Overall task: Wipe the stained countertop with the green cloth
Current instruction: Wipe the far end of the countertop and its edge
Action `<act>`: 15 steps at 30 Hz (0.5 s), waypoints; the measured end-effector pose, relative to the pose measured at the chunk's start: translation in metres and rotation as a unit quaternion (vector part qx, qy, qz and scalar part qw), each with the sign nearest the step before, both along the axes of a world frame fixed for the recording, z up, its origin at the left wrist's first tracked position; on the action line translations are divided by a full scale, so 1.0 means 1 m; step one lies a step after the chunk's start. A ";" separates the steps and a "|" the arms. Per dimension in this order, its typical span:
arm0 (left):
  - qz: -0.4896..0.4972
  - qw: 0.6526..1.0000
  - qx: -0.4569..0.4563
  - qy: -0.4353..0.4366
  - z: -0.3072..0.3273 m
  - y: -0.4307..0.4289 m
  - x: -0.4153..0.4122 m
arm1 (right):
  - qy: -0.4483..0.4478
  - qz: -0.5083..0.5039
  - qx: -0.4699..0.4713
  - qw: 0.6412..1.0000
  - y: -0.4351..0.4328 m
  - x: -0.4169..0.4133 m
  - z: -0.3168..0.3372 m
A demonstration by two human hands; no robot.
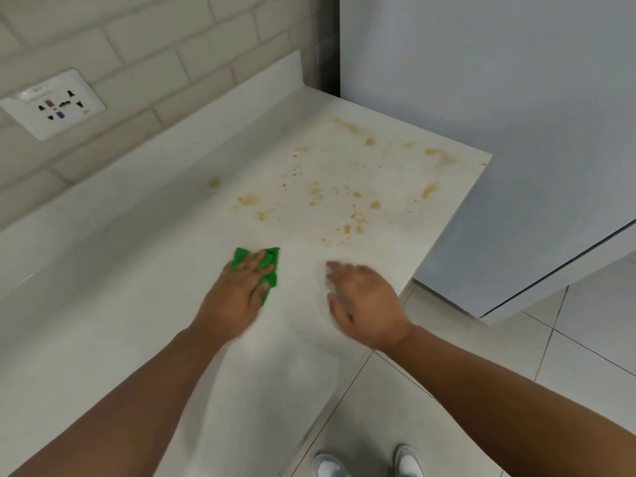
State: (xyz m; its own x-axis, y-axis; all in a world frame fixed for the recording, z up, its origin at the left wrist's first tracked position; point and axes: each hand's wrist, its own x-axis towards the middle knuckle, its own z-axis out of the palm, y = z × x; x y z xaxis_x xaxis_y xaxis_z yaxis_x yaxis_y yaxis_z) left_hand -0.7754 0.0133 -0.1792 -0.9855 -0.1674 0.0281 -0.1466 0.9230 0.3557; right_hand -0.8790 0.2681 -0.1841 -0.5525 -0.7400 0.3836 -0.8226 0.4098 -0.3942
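Left hand (241, 287) lies flat on the green cloth (273, 258), fingers spread and fairly straight, pressing it to the countertop (137, 270); not gripping it. The cloth is crumpled small at centre frame, and green shows past the fingertips and beside the thumb. Yellow-brown stains (354, 201) are scattered over the counter's centre-right, just above the cloth and running toward the counter's far right corner; the cloth sits at their lower edge, apart from most of them. Right hand (364, 301) is right of the cloth, motion-blurred, palm down, fingers loosely bent, holding nothing; cannot tell whether it touches the surface. Wall socket (56, 105) upper left on the tiled wall (155, 39). White cabinet panel (516, 98) fills the upper right. Floor tiles (395, 425) lower right, with the tips of two grey shoes (327, 466) at the bottom edge.
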 end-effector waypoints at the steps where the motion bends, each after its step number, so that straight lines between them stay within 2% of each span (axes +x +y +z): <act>1: 0.044 0.999 -0.001 -0.006 -0.001 -0.011 -0.007 | 0.029 0.038 0.006 0.999 0.001 0.002 -0.002; 3: 0.124 0.992 -0.008 -0.016 -0.003 -0.013 -0.033 | 0.067 0.072 0.031 0.995 0.004 0.002 -0.005; 5: 0.148 0.989 -0.012 -0.021 -0.005 0.004 -0.056 | 0.078 0.070 0.063 0.993 0.007 0.000 -0.009; 8: 0.051 0.999 -0.014 -0.009 -0.008 0.035 -0.055 | 0.056 0.071 0.111 0.990 0.011 -0.003 -0.012; 11: -0.037 0.999 -0.003 -0.006 -0.008 0.029 -0.016 | 0.037 0.088 0.133 0.986 0.013 -0.004 -0.013; 13: -0.031 1.000 0.004 0.001 -0.007 0.010 0.006 | 0.032 0.098 0.138 0.985 0.016 -0.006 -0.014; 15: 0.023 1.000 0.001 0.006 -0.006 -0.016 0.009 | 0.039 0.109 0.145 0.983 0.019 -0.007 -0.014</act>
